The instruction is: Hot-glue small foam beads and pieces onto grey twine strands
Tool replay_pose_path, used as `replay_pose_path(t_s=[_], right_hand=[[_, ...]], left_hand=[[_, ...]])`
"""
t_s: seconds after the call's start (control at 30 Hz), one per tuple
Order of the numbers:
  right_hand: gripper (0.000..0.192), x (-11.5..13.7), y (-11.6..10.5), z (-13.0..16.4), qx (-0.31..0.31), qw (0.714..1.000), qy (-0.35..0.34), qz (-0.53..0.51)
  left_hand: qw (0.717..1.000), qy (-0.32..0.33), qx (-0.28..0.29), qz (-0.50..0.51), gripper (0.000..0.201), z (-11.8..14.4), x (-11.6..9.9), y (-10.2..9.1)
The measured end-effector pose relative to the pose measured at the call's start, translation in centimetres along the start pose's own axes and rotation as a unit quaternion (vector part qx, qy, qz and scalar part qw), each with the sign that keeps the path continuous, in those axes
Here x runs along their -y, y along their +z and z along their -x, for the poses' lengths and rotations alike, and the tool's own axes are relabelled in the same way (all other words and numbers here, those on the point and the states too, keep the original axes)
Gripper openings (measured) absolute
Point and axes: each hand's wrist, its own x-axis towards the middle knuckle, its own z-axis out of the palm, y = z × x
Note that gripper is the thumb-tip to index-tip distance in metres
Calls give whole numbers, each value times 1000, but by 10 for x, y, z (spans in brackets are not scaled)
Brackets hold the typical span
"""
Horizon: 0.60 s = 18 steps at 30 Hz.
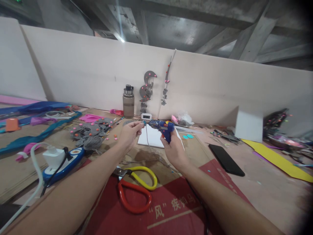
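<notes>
My right hand (175,148) is wrapped round the handle of a blue hot glue gun (167,130), whose nozzle points left. A clear glue stick (188,130) sticks out of its back end. Just left of the nozzle, my left hand (132,132) pinches a small teal piece (144,123) between thumb and fingertips. From that piece a grey yarn strand (148,138) hangs down toward the table. Under both hands lies a white pad (153,138). Scissors (135,187) with one red and one yellow handle rest nearer to me.
A blue power strip (62,166) with cables is at the left. Behind it lie grey felt pieces and a yarn ball (92,143). A bottle (128,102) stands by the partition. A black phone (226,159) and yellow sheet (278,160) lie right; teal scraps (187,136) sit beside the pad.
</notes>
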Motion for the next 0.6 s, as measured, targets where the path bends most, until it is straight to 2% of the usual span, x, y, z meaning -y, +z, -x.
replay_pose_path(t_s=[0.07, 0.2, 0.3, 0.47, 0.6], right_hand=[[33, -5, 2, -2, -10, 999, 27, -45], [28, -25, 5, -10, 17, 974, 173, -144], [17, -43, 4, -15, 69, 967, 236, -69], [23, -64, 1, -17, 112, 964, 241, 28], [25, -66, -6, -15, 98, 965, 201, 136]], left_hand=[[1000, -11, -7, 13, 24, -1, 1, -2], [999, -25, -17, 20, 25, -3, 2, -4], [999, -28, -11, 15, 26, 0, 2, -1], [999, -40, 8, 7, 25, 6, 2, 8], [999, -29, 30, -15, 22, 7, 7, 10]])
